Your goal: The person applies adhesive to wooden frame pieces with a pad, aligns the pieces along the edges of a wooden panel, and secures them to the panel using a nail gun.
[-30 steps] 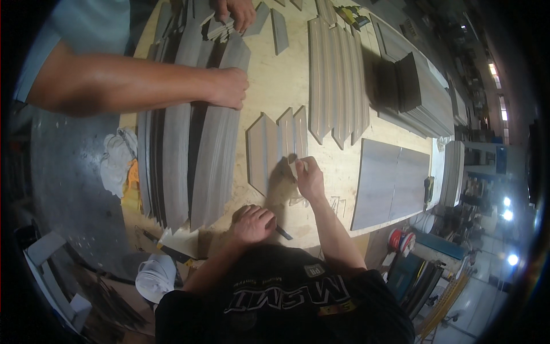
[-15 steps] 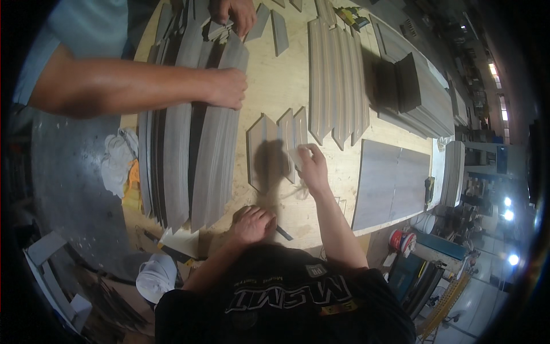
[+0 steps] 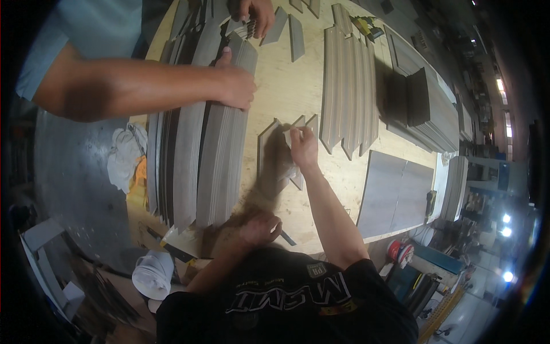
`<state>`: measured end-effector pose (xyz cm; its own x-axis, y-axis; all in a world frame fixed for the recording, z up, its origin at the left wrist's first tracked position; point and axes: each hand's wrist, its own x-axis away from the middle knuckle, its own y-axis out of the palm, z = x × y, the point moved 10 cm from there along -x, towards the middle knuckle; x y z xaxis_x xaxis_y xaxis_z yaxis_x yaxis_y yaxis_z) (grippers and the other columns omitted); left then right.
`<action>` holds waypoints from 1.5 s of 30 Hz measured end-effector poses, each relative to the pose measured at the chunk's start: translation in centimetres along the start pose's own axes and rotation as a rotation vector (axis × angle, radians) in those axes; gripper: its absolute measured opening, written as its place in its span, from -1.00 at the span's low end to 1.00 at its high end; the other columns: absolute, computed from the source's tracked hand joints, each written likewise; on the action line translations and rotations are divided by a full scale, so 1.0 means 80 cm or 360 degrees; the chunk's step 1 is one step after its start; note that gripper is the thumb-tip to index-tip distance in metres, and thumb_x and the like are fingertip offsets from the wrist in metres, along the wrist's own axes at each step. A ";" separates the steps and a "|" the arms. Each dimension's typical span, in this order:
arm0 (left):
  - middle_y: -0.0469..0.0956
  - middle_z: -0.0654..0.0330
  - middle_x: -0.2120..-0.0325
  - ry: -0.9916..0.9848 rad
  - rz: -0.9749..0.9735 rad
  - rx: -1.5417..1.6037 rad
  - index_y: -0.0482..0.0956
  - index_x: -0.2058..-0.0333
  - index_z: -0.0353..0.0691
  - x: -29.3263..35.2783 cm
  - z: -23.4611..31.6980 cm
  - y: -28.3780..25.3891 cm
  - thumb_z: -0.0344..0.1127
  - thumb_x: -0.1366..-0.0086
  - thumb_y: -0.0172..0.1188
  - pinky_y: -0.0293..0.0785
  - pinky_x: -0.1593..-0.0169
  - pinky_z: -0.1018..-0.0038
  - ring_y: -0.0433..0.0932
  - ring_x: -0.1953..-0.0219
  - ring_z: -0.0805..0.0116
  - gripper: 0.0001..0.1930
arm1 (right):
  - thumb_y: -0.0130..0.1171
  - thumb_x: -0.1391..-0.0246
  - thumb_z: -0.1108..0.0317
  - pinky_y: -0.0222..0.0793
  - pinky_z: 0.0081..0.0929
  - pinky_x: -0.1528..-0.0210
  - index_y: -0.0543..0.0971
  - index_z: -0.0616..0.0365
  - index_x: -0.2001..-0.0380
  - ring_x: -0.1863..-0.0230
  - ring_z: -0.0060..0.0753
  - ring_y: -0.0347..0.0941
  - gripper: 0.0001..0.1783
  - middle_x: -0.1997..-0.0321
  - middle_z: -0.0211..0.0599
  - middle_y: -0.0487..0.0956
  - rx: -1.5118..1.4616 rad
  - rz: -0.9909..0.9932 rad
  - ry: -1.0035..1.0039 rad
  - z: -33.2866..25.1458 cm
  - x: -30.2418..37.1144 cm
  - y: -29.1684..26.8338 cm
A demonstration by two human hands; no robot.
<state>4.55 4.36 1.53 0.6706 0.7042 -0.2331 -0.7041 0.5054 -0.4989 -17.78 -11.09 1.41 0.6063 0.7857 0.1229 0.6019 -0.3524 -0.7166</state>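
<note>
My right hand (image 3: 304, 146) is closed on a thin whitish piece (image 3: 287, 136) whose kind I cannot make out. It is over a small group of short grey boards (image 3: 267, 146) with slanted ends, lying side by side on the table, and partly hides them. My left hand (image 3: 261, 228) is curled at the near table edge; its fingers are blurred, and whether they hold anything is hidden. Beside it lies a short dark strip (image 3: 287, 238). At the left, a co-worker's hand (image 3: 234, 87) presses on tall rows of grey boards (image 3: 219, 166); the other hand (image 3: 258, 16) is at their far end.
Longer slant-ended boards (image 3: 349, 92) with pale lines along them lie right of centre on the wooden table (image 3: 286, 80). Grey panels (image 3: 395, 186) and a board stack (image 3: 432, 103) are at the right. A white bucket (image 3: 153, 275) and white cloth (image 3: 127, 157) are at the left.
My right hand has moved a little farther away over the short boards, carrying the whitish piece. My left hand has shifted slightly right. The whole view has shifted slightly; the co-worker's thumb now shows raised.
</note>
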 end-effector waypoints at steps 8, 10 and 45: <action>0.57 0.20 0.52 0.0016 -0.0059 -0.0197 0.58 0.44 -0.10 -0.010 0.014 -0.016 -0.28 -0.21 0.29 0.58 0.25 0.29 0.62 0.45 0.21 -0.91 | 0.14 -0.34 0.12 0.45 -0.04 0.19 0.59 0.28 0.15 0.21 0.27 0.60 -0.63 0.34 0.27 0.62 -0.0093 -0.0062 0.0057 -0.006 0.054 -0.015; 0.57 0.20 0.52 0.0019 -0.0109 -0.0241 0.58 0.44 -0.09 -0.012 0.016 -0.015 -0.26 -0.21 0.29 0.57 0.20 0.30 0.62 0.44 0.20 -0.90 | 0.14 -0.34 0.13 0.45 -0.05 0.19 0.59 0.28 0.15 0.22 0.25 0.61 -0.64 0.35 0.25 0.62 -0.0078 -0.0028 0.0025 0.008 0.067 -0.017; 0.57 0.17 0.44 -0.0038 -0.0048 -0.0088 0.59 0.37 -0.10 -0.001 0.001 -0.001 -0.31 -0.24 0.29 0.57 0.29 0.27 0.61 0.40 0.15 -0.93 | 0.12 -0.35 0.08 0.33 -0.37 0.48 0.56 0.20 0.12 0.57 -0.45 0.50 -0.64 0.59 -0.25 0.55 -0.0469 -0.0264 0.0409 -0.026 0.054 0.021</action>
<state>4.55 4.29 1.66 0.6850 0.7012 -0.1978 -0.6694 0.4986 -0.5508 -13.05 -9.31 2.15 0.5760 0.7049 0.4139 0.8025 -0.3913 -0.4503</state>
